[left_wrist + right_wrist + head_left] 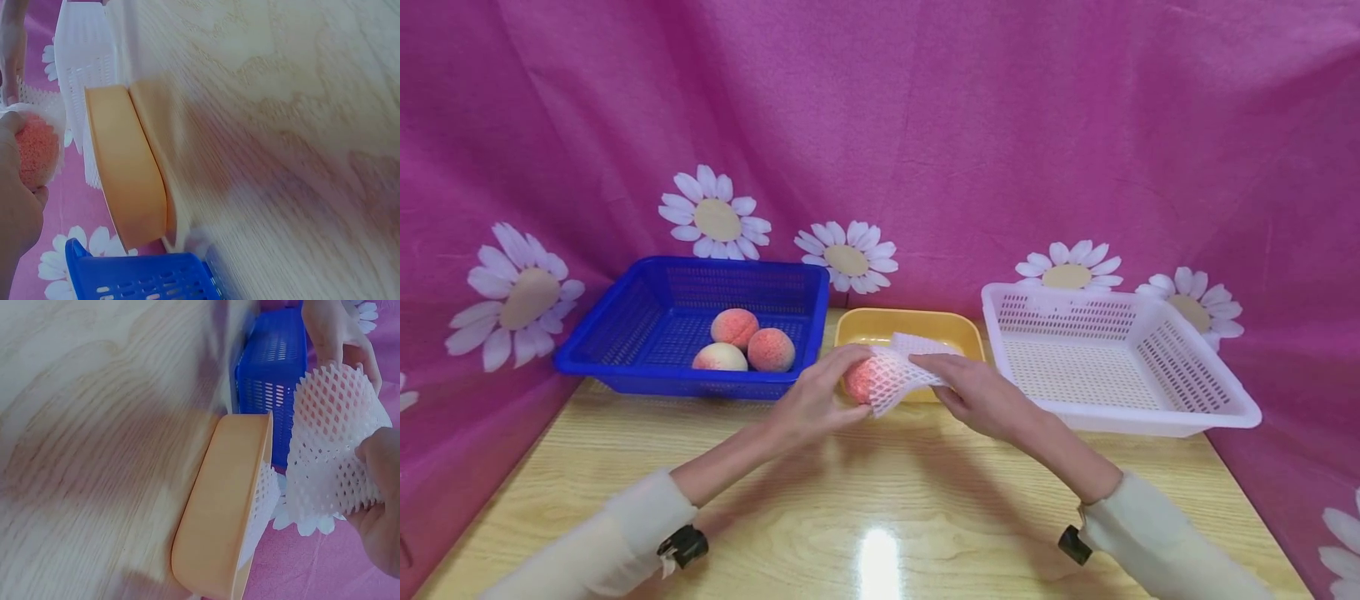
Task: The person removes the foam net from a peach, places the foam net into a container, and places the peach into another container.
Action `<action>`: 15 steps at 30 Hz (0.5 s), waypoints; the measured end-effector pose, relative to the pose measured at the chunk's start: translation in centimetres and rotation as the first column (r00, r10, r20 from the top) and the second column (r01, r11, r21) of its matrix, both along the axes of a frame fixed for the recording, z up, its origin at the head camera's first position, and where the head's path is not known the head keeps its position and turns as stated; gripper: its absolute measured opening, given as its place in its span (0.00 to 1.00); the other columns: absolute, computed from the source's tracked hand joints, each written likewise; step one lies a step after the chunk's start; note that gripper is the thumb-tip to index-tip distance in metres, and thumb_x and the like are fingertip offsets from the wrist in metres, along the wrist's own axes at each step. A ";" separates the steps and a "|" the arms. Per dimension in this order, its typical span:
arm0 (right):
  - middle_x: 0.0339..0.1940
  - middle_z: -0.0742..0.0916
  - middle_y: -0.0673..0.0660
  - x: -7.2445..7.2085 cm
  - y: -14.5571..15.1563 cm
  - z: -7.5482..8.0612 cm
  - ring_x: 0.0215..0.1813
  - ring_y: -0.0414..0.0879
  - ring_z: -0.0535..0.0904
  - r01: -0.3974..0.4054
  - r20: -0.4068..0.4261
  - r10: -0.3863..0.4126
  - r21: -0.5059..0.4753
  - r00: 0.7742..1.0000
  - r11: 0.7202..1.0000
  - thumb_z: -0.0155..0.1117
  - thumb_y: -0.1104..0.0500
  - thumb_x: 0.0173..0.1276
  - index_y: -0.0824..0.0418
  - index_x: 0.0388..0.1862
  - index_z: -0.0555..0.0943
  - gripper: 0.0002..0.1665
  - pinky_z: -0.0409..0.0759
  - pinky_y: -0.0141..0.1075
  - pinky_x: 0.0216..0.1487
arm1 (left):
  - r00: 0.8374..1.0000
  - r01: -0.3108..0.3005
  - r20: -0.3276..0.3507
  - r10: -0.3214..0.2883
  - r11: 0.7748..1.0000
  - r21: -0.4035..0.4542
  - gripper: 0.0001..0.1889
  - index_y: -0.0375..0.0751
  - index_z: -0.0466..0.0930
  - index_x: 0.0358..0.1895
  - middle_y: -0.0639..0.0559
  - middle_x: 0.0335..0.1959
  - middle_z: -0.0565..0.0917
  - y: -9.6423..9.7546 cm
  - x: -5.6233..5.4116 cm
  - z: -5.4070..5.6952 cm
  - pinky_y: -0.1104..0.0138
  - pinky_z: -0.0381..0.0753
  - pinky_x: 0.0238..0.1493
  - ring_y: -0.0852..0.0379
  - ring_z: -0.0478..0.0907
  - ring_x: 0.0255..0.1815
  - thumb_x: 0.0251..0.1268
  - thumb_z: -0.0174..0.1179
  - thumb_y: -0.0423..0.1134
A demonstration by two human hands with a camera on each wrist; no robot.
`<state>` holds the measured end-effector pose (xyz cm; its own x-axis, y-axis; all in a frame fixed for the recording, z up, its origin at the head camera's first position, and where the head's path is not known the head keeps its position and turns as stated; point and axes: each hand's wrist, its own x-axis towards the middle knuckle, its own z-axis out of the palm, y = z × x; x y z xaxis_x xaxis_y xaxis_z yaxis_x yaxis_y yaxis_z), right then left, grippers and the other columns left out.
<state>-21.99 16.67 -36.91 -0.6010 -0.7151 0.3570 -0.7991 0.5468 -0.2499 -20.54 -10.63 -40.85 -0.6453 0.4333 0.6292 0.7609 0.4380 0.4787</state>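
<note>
A pinkish-red peach (858, 381) is held by my left hand (820, 398), thumb below and fingers above it. White foam fruit netting (895, 379) partly covers the peach on its right side. My right hand (981, 394) pinches the netting's other end, as the right wrist view also shows with the foam net (331, 444) stretched between both hands. In the left wrist view the peach (37, 150) shows its bare side. Both hands are above the front of a yellow tray (910, 315), where more foam netting (921, 343) sticks up.
At the left stands a blue basket (662, 382) with three peaches (771, 350) in it. To the right is a white basket (1150, 417). Everything stands on a wooden table (880, 500), with a pink flowered cloth (925, 125) behind.
</note>
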 end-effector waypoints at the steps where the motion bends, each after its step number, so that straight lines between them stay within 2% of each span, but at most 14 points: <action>1: 0.57 0.84 0.63 -0.1 0.0 0.0 0.51 0.52 0.81 0.005 -0.010 -0.005 0.000 1.000 1.000 0.64 0.71 0.67 0.63 0.68 0.75 0.30 0.82 0.47 0.50 | 1.000 -0.008 -0.003 0.008 1.000 -0.003 0.35 0.33 0.73 0.61 0.40 0.60 0.77 -0.1 0.0 0.0 0.58 0.75 0.62 0.46 0.75 0.62 0.46 0.78 0.30; 6: 0.55 0.85 0.63 -1.1 -0.4 0.0 0.53 0.56 0.83 0.016 -0.088 -0.021 -0.048 0.996 0.999 0.65 0.72 0.66 0.63 0.66 0.76 0.29 0.82 0.49 0.50 | 0.999 -0.039 -0.020 0.039 0.999 0.002 0.36 0.33 0.73 0.62 0.41 0.60 0.77 -0.9 0.1 0.2 0.58 0.73 0.64 0.46 0.74 0.63 0.47 0.80 0.34; 10: 0.53 0.86 0.61 -2.1 -0.8 -0.1 0.48 0.55 0.83 0.046 -0.151 -0.060 -0.094 0.987 0.995 0.65 0.72 0.64 0.63 0.63 0.77 0.27 0.83 0.49 0.45 | 0.999 -0.047 -0.024 0.048 0.999 0.017 0.36 0.32 0.73 0.62 0.40 0.60 0.77 -1.5 0.1 0.2 0.57 0.73 0.64 0.46 0.74 0.62 0.47 0.80 0.34; 12: 0.52 0.86 0.60 -2.6 -1.1 -0.1 0.47 0.56 0.83 0.068 -0.162 -0.087 -0.116 0.983 0.991 0.65 0.72 0.64 0.64 0.62 0.77 0.26 0.83 0.49 0.43 | 0.998 -0.053 -0.024 0.054 0.998 0.015 0.36 0.32 0.73 0.62 0.40 0.59 0.77 -1.8 0.1 0.2 0.57 0.73 0.64 0.46 0.74 0.62 0.47 0.80 0.34; 15: 0.50 0.86 0.60 -3.3 -1.5 -0.3 0.50 0.57 0.81 0.107 -0.166 -0.131 -0.142 0.977 0.984 0.64 0.72 0.64 0.64 0.59 0.78 0.23 0.81 0.50 0.46 | 0.998 -0.062 -0.020 0.062 0.998 0.010 0.36 0.32 0.73 0.62 0.40 0.60 0.77 -2.3 0.2 0.3 0.56 0.72 0.65 0.45 0.73 0.63 0.48 0.79 0.35</action>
<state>-25.31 15.14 -37.18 -0.5991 -0.5820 0.5498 -0.7679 0.6122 -0.1886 -20.36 -12.90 -40.57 -0.6576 0.3871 0.6464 0.7421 0.4807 0.4671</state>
